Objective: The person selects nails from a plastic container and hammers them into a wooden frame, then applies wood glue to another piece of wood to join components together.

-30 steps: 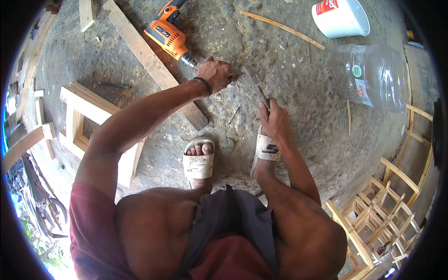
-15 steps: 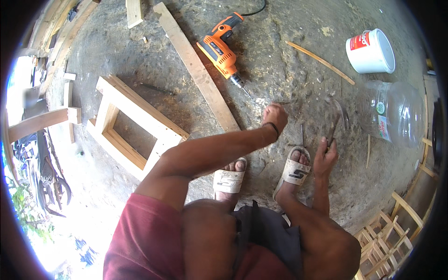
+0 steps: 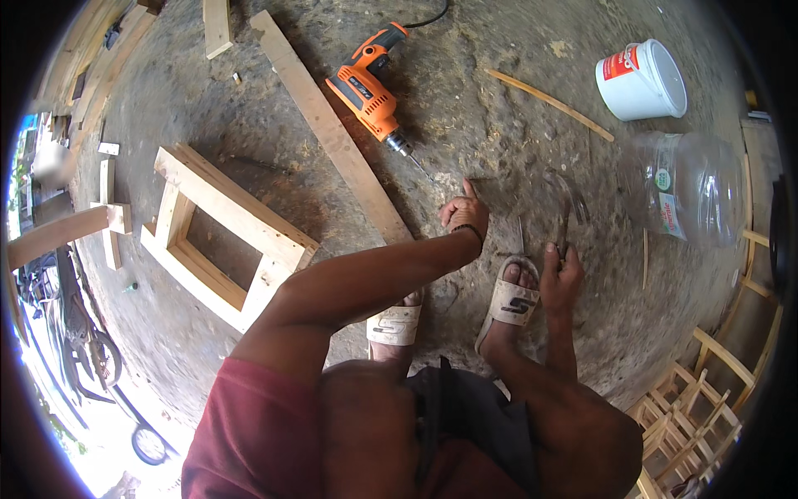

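My left hand (image 3: 463,213), a dark band at its wrist, is low over the concrete floor. Its index finger points forward and the others curl in; whether a small thing is in them I cannot make out. My right hand (image 3: 563,270) is wrapped round the handle of a claw hammer (image 3: 567,208), whose head is to the front. Just beyond my left hand lies an orange power drill (image 3: 366,91), its bit toward the hand. A thin metal rod (image 3: 521,235) lies by my right sandal (image 3: 514,301). At the left rests a rectangular wooden frame (image 3: 241,212).
A long flat board (image 3: 332,129) lies between frame and drill. A thin wooden strip (image 3: 549,104), a white bucket (image 3: 640,81) and a large clear plastic bottle (image 3: 694,191) are at the right. Slatted wooden pieces (image 3: 690,416) stand at the lower right.
My left hand has turned and its index finger now sticks out. The hammer stays in my right hand, a little lower over the floor. The whole view has shifted slightly.
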Demonstrator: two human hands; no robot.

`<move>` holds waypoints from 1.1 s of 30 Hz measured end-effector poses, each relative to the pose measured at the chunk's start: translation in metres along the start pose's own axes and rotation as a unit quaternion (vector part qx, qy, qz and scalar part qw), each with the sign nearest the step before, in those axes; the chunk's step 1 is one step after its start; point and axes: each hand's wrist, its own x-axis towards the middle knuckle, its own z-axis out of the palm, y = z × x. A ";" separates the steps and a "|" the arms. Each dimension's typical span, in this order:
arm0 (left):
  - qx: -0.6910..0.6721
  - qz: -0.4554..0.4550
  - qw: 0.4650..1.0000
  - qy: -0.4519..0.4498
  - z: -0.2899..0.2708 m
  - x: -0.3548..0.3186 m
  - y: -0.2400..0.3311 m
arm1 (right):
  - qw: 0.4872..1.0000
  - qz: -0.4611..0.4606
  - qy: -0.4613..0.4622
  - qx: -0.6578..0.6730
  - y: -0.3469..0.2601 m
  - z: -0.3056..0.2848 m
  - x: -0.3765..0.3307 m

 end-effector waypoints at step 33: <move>-0.056 0.042 0.995 -0.071 0.000 -0.022 -0.020 | 0.983 -0.053 -0.153 -0.090 -0.016 0.057 0.008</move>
